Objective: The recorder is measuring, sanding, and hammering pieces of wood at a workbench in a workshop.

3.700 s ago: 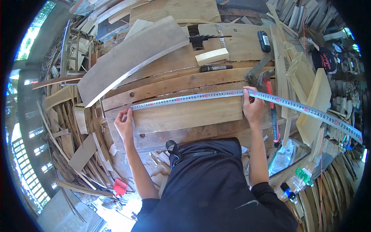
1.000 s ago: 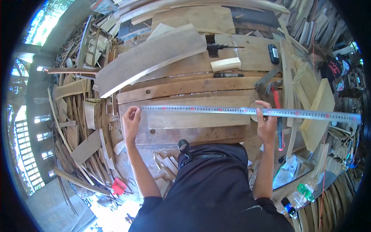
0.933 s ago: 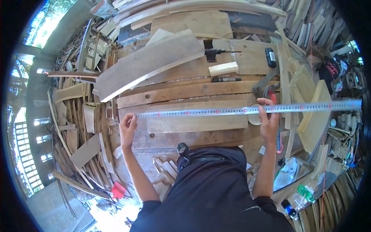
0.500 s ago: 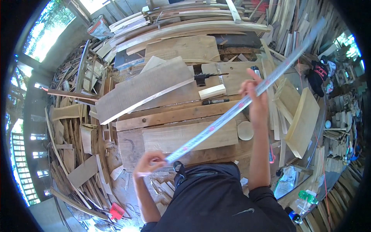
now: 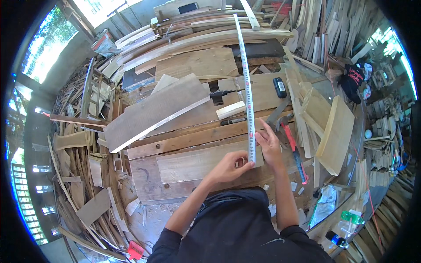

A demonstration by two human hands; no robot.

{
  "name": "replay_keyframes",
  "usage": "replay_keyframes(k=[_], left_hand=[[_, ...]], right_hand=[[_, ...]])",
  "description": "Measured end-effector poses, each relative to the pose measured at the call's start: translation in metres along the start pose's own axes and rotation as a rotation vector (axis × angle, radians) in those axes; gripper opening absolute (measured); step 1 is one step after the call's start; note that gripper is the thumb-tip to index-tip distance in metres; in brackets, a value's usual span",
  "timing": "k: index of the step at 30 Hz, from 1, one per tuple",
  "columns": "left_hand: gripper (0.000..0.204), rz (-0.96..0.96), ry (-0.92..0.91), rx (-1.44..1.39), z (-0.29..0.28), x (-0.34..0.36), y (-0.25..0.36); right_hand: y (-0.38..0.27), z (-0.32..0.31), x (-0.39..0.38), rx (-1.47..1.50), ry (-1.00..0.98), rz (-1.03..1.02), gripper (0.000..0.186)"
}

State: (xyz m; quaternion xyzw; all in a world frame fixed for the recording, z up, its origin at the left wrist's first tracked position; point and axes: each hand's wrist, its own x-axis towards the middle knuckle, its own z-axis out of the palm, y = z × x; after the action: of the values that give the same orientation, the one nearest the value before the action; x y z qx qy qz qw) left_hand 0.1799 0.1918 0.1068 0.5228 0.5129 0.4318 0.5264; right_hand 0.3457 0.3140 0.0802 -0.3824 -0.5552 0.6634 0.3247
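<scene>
Black top [image 5: 223,234], short black sleeves [image 5: 291,234], small pale curved mark [image 5: 274,241] on front; forearms [image 5: 286,197], fingers [image 5: 269,130] bare.

Head-worn wide fisheye view, from above, facing down and forward, near the workbench [image 5: 144,187]

Woodshop-type rm, daylit. Upr L: plain grey wall [image 5: 81,50] w/ lg bright rectangular window opening [image 5: 48,44], green foliage thru it. Top, just R of that: 2nd white-glaring opening [image 5: 103,11]. Lwr L: pale barred grid window [image 5: 26,206], light btwn bars; next to it, dark grey upright wall section [image 5: 38,151] w/ small bright gaps. Far R edge: tall overexposed gap [image 5: 397,48]. Ctr: lg brown plank-top wooden workbench [image 5: 142,182], stained. Beyond it, long pale stacked planks [image 5: 197,44]. L of bench: jumbled brown offcut heap [image 5: 68,193]. Upr R: narrow grey-brown wood strips [image 5: 315,30], leaning. Lwr R: long brown timber lengths [image 5: 390,215], side by side. Flr nr bench: pale grey floor [image 5: 158,217], scrap-strewn.
</scene>
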Motion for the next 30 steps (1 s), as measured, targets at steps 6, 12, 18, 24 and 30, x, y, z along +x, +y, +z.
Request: replay_keyframes(k=[6,12,18,24,30], left_hand=[[0.032,-0.06,0.009,0.091,0.018,0.045,-0.028],[0.043,-0.095,0.023,0.328,0.049,0.077,-0.053],[0.052,-0.05,-0.17,0.237,0.04,0.047,-0.055],[0.059,0.109,0.259,0.422,-0.021,-0.024,-0.066],[0.102,-0.121,0.463,0.877,-0.08,-0.108,-0.075]], right_hand=[[0.031,-0.025,-0.022,-0.052,0.06,0.036,0.052],[0.055,-0.042,-0.034,-0.001,0.209,0.115,0.048],[0.071,-0.059,-0.034,-0.061,0.305,0.091,0.051],[0.08,-0.07,-0.045,-0.365,0.49,-0.109,0.049],[0.071,-0.07,-0.07,-0.758,0.547,-0.313,0.037]])
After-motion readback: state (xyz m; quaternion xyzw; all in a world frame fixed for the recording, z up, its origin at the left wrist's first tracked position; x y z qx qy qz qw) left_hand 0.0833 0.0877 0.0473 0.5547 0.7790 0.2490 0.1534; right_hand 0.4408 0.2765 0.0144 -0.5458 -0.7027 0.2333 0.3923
